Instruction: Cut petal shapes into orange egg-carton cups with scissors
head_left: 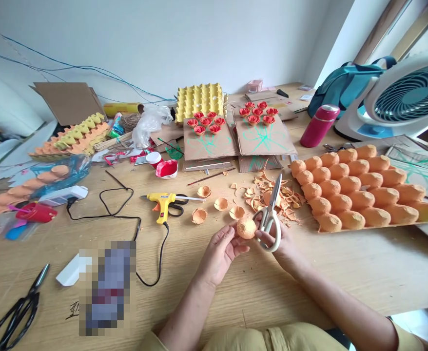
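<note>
My left hand pinches an orange egg-carton cup, its rounded bottom turned toward me. White-handled scissors sit in my right hand, blades pointing up and away; its fingertips come close to the cup, and whether they touch it I cannot tell. Just beyond lie several cut cups, one of them a petal-edged cup. A heap of orange carton scraps spreads behind the scissors. To the right rests a large orange egg tray, cups upward.
A yellow glue gun with a black cord lies left of the cups, by black-handled scissors. Cardboard panels with red flowers stand farther back. Around them are a pink bottle, a white fan, a red paint cup and black scissors.
</note>
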A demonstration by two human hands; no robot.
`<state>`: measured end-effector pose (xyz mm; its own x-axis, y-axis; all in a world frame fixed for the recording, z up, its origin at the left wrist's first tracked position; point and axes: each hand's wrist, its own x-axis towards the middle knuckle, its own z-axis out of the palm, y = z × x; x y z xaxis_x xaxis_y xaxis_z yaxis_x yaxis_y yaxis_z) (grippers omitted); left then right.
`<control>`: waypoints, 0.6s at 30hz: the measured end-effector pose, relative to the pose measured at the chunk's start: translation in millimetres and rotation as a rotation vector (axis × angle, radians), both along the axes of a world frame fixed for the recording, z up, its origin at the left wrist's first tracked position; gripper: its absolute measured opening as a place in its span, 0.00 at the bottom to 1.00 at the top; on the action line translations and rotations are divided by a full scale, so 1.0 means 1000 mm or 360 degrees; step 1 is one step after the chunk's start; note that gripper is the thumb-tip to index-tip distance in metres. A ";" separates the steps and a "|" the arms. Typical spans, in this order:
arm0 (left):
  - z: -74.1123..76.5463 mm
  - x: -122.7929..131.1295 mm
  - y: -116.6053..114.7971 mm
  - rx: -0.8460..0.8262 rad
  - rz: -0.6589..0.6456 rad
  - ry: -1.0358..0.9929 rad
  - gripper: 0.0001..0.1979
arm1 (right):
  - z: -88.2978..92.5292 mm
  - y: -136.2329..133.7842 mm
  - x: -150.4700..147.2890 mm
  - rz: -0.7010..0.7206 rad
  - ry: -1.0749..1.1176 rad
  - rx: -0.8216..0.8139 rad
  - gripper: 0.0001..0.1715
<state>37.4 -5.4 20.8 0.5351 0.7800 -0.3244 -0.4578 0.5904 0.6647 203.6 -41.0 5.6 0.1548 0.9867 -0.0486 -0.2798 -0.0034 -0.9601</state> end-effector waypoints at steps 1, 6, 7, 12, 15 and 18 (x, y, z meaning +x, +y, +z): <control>0.000 0.000 0.000 -0.0038 -0.0008 -0.0013 0.17 | 0.000 0.000 0.001 -0.0008 0.0007 -0.0012 0.21; -0.002 0.000 0.001 -0.0219 0.0043 -0.0102 0.13 | 0.004 0.000 0.001 0.0040 0.0020 -0.0044 0.24; -0.002 -0.001 0.002 -0.0271 0.0067 -0.0142 0.13 | 0.005 0.000 0.001 0.0054 0.0017 -0.0039 0.24; -0.003 -0.003 0.006 -0.0459 0.0161 -0.0252 0.15 | 0.007 -0.002 0.001 0.0104 -0.0020 0.0006 0.24; -0.003 -0.003 0.007 -0.0498 0.0201 -0.0261 0.15 | 0.006 -0.004 0.002 0.0144 -0.0060 0.0025 0.23; -0.002 -0.005 0.007 -0.0508 0.0240 -0.0276 0.16 | 0.006 -0.007 0.004 0.0231 -0.0122 0.0035 0.22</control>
<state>32.9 1.5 19.2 0.4904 0.7286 -0.4782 -0.6447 0.6725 0.3635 208.0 -48.2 11.6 0.0131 0.9997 -0.0200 -0.2039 -0.0169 -0.9788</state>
